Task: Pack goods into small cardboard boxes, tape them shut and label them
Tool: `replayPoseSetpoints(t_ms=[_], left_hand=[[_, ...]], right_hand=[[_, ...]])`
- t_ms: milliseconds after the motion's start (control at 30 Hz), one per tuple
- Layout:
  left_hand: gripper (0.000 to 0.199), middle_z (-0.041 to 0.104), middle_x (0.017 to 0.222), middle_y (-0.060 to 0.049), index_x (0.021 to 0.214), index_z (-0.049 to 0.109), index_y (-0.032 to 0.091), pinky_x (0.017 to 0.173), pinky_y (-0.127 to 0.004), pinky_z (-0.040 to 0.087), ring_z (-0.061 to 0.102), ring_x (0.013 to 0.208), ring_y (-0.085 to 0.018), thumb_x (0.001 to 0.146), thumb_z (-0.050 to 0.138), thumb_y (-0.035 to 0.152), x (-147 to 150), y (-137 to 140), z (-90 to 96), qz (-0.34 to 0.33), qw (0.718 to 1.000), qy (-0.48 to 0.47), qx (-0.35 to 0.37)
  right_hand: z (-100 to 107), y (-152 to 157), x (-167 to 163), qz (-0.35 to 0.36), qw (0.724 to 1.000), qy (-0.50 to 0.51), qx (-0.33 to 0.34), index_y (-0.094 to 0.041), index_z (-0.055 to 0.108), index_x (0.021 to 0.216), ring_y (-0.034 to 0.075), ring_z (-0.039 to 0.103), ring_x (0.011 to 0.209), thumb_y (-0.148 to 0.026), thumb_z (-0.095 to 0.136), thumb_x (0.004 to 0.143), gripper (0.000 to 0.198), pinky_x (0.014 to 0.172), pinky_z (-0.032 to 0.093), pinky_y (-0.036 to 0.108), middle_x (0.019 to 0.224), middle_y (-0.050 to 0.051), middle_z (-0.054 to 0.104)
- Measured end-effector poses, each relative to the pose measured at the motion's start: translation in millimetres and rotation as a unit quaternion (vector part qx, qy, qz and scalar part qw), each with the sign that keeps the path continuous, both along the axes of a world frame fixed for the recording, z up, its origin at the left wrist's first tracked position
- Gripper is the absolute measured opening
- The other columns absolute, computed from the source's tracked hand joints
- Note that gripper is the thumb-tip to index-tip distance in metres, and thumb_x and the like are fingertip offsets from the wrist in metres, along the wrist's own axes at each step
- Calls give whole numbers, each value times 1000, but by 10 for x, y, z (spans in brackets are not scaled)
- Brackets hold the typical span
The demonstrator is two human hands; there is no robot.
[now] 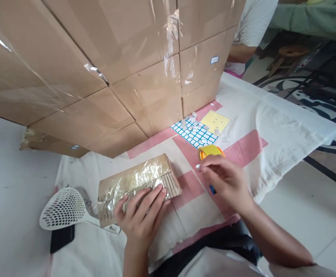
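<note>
My left hand (pixel 142 215) lies with its fingers stretched out over a small cardboard box (pixel 137 175) wrapped in shiny clear tape. The box's near right edge shows corrugated ridges. To the right, my right hand (pixel 227 182) is closed in a pinch, with a small white piece (pixel 198 166) at its fingertips; its exact kind is too small to tell. Just beyond those fingers stands a yellow tape roll (pixel 210 150) with an orange core. A small blue thing (pixel 212 189) shows partly beneath the right hand.
A wall of taped cardboard boxes (pixel 147 88) rises at the back. Before it lie a blue-and-white sticker sheet (pixel 195 132), a yellow sheet (pixel 215 122) and paper scraps. A white skimmer (pixel 65 207) overlaps a black phone-like object (pixel 62 238). Another person's sleeve (pixel 254 25) shows behind.
</note>
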State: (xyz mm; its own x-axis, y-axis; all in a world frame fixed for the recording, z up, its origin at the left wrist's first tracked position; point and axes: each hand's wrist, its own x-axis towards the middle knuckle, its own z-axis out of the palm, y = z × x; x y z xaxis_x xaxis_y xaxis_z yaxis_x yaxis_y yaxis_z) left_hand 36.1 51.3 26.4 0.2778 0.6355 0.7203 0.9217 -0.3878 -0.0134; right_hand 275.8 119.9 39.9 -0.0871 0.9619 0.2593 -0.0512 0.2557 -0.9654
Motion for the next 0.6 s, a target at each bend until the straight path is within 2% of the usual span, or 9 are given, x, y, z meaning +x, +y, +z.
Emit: replayPoseSetpoints(t_ms=[67, 167, 233, 367, 467, 600], left_hand=[[25, 83, 100, 4, 111, 77, 29, 110, -40, 32, 68, 94, -19, 86, 80, 27, -34, 1, -24, -2, 1000, 20, 13], [32, 83, 102, 3, 114, 76, 29, 107, -39, 33, 68, 92, -20, 83, 82, 28, -76, -4, -36, -5, 998, 58, 18], [35, 83, 102, 3, 118, 75, 30, 106, -39, 33, 68, 90, -21, 83, 81, 29, -90, -7, -49, -2, 997, 71, 21], [38, 83, 102, 3, 120, 74, 33, 101, -39, 36, 70, 88, -22, 83, 80, 30, -87, 2, -95, 11, 998, 61, 30], [36, 83, 101, 2, 117, 75, 32, 96, -39, 37, 70, 88, -23, 82, 81, 29, -61, 11, -107, 19, 998, 49, 24], [33, 82, 102, 0, 113, 76, 29, 92, -40, 37, 69, 91, -24, 81, 82, 26, -16, 6, -86, 33, 999, 32, -6]], right_hand=[[-238, -92, -233, 28, 997, 49, -51, -24, 71, 98, 14, 69, 71, -31, 68, 96, 7, 61, 55, 25, 85, 2, 72], [-600, -78, -475, 33, 985, 108, -130, -23, 73, 94, 13, 62, 58, -40, 72, 92, 17, 53, 51, 26, 76, 1, 71], [-743, -40, -545, 26, 980, 124, -154, -23, 74, 93, 14, 64, 60, -44, 74, 89, 21, 55, 53, 27, 78, 2, 73], [-799, -25, -559, 31, 981, 126, -146, -23, 75, 97, 18, 73, 83, -42, 77, 86, 22, 77, 59, 31, 91, 4, 77], [-796, -51, -565, 42, 982, 125, -133, -24, 73, 96, 18, 73, 88, -38, 74, 88, 16, 78, 59, 31, 97, 5, 76], [-820, -51, -593, 26, 992, 99, -74, -23, 74, 89, 20, 71, 103, -28, 71, 90, 6, 88, 55, 35, 108, 8, 73]])
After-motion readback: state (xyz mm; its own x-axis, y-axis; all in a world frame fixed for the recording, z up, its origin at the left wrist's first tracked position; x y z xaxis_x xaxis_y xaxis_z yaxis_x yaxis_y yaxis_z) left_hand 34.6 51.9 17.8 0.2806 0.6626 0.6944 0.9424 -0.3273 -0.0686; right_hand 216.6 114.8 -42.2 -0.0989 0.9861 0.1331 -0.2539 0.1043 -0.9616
